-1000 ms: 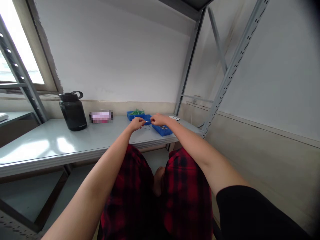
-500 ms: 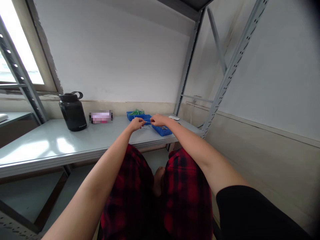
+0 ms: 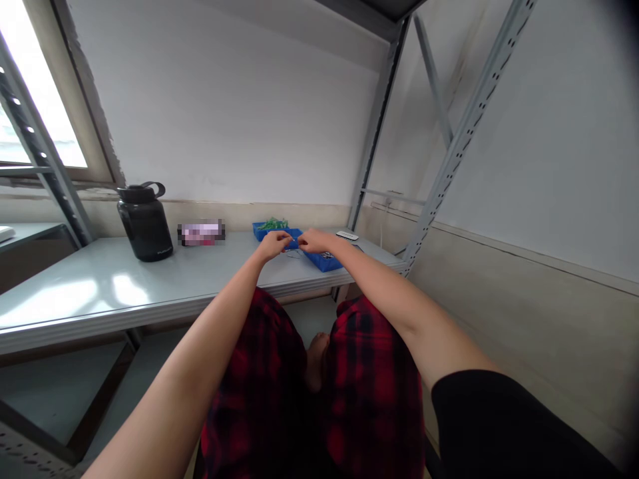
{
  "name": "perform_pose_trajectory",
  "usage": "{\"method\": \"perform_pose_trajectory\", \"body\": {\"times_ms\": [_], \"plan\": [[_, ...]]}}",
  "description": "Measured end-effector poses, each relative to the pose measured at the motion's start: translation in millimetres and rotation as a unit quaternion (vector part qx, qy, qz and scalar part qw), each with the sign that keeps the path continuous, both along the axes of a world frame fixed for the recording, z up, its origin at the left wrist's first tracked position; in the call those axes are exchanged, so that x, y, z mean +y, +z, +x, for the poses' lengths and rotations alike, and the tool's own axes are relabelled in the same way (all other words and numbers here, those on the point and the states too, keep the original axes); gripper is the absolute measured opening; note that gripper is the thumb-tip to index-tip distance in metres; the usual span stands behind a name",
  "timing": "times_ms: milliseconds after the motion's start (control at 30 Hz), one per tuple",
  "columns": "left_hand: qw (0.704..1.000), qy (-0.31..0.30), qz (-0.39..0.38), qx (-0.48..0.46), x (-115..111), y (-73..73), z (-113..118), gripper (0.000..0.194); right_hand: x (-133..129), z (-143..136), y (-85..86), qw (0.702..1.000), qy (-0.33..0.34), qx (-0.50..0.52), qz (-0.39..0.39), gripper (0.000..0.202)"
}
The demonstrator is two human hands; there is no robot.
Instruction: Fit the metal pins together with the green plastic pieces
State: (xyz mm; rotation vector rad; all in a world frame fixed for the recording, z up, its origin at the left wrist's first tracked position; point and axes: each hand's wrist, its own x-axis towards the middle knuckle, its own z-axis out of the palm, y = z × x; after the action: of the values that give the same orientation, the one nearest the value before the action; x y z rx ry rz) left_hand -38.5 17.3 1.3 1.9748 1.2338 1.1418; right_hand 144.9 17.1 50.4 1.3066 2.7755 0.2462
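My left hand [image 3: 273, 244] and my right hand [image 3: 314, 241] meet fingertip to fingertip above the grey table [image 3: 100, 286], just in front of several small blue trays. Both pinch something tiny between them; it is too small to make out. The nearest blue tray [image 3: 324, 260] lies under my right wrist and holds small dark metal parts. A second blue tray [image 3: 291, 233] sits behind my hands. The far blue tray [image 3: 264, 228] holds green pieces.
A black water jug [image 3: 145, 221] stands on the table at the left, next to a blurred pink item [image 3: 202, 233]. A small white object [image 3: 347, 235] lies behind my right hand. Grey shelf uprights [image 3: 464, 133] rise at the right; my red plaid legs are below.
My hands have drawn slightly closer together and a little farther back over the trays. Nothing else has moved.
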Motion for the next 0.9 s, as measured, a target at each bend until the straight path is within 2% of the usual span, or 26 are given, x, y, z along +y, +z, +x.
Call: {"method": "perform_pose_trajectory", "body": {"times_ms": [167,333,433,567,667,767,900], "plan": [[0.997,0.026,-0.048,-0.050,-7,6.2,2,0.015,-5,-5,1.5,1.000,-0.003,0.007,-0.012,0.028],[0.986,0.064,-0.070,-0.134,-5,6.2,1,0.008,-6,-5,2.3,1.000,-0.007,0.023,-0.009,0.029],[0.984,0.068,-0.081,-0.146,-4,6.1,2,0.005,-4,-3,2.6,1.000,-0.017,0.017,-0.009,0.029],[0.986,0.074,-0.085,-0.122,-2,5.3,3,0.006,-4,-2,4.0,1.000,-0.012,0.009,-0.009,0.028],[0.993,0.073,-0.070,-0.064,1,2.6,3,0.013,-5,-2,4.3,1.000,-0.007,0.013,0.001,0.026],[0.998,0.047,-0.048,0.006,3,-0.6,3,0.021,-6,-2,3.6,0.999,-0.015,0.034,0.011,0.027],[0.999,0.013,-0.018,0.034,5,-3.2,4,0.028,-7,-2,1.2,0.997,-0.015,0.075,0.014,0.030]]}}
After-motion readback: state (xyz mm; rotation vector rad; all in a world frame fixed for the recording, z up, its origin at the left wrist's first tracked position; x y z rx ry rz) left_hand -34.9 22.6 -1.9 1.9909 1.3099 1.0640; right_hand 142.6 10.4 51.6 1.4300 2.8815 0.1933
